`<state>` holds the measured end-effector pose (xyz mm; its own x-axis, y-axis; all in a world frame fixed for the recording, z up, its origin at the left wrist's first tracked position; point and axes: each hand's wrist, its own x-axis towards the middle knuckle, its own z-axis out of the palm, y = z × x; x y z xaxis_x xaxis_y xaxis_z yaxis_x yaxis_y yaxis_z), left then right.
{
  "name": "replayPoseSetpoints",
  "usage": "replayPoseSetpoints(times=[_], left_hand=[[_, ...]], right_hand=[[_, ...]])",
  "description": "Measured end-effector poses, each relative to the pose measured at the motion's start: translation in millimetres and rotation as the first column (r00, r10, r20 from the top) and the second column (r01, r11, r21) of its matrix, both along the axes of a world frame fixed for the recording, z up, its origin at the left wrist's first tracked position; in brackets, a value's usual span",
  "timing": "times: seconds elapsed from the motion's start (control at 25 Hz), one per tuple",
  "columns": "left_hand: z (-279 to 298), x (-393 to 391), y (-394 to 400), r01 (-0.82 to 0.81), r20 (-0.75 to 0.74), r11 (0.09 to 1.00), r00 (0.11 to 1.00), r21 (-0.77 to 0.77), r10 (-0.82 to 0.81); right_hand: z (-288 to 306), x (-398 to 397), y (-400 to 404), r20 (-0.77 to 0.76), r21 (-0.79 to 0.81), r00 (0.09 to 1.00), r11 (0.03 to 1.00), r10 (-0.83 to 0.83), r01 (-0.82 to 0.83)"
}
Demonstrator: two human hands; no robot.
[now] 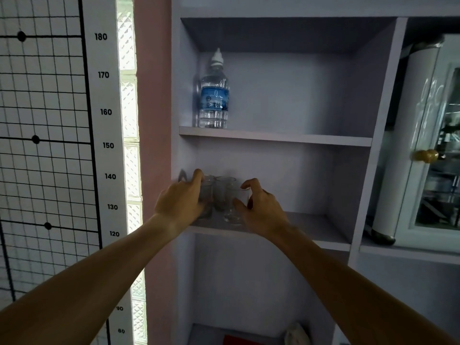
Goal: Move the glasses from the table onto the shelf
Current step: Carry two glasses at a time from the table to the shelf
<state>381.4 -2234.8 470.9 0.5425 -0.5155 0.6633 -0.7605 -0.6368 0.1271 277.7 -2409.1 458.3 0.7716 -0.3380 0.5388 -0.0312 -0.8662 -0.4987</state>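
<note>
Three small clear glasses stand grouped at the left end of the middle shelf (323, 229) of a pale lilac shelf unit, each a plain straight-sided tumbler with a thick base, see-through enough that the back wall shows grey through them. The left glass (207, 195) is half hidden behind the left hand (179, 198), whose fingers and thumb curl round its side in a grasp. The middle glass (224, 191) stands a little farther back, just beside the left one, with no hand on it. The front glass (234, 207) stands nearest the shelf edge, overlapping the middle one in this view; whether they touch cannot be told. The right hand (258, 207) is cupped round the front glass, thumb low against its side and forefinger arched over the rim; the grip looks loose, and whether the fingertips truly press the glass is hard to tell. Both bare forearms reach up from the bottom corners. On the shelf above stands an upright water bottle (214, 95) with a blue label and a white cap, close to the left wall. To the left hangs a height chart (107, 112) with printed numbers beside a black grid, and to the right a white cabinet door (433, 135) with glass panes and a gold knob (424, 155)
</note>
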Motion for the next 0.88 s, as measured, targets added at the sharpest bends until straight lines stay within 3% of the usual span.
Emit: replayPoseSetpoints(times=[0.52,0.88], left_hand=[[-8,0,0,0.035,0.052,0.996,0.998,-0.076,-0.031],[-14,4,3,0.052,0.097,0.999,0.994,-0.006,-0.051]], right_hand=[[-3,15,8,0.04,0.015,0.995,0.996,0.086,-0.087],[-4,19,16,0.041,0.014,0.993,0.994,0.109,-0.11]])
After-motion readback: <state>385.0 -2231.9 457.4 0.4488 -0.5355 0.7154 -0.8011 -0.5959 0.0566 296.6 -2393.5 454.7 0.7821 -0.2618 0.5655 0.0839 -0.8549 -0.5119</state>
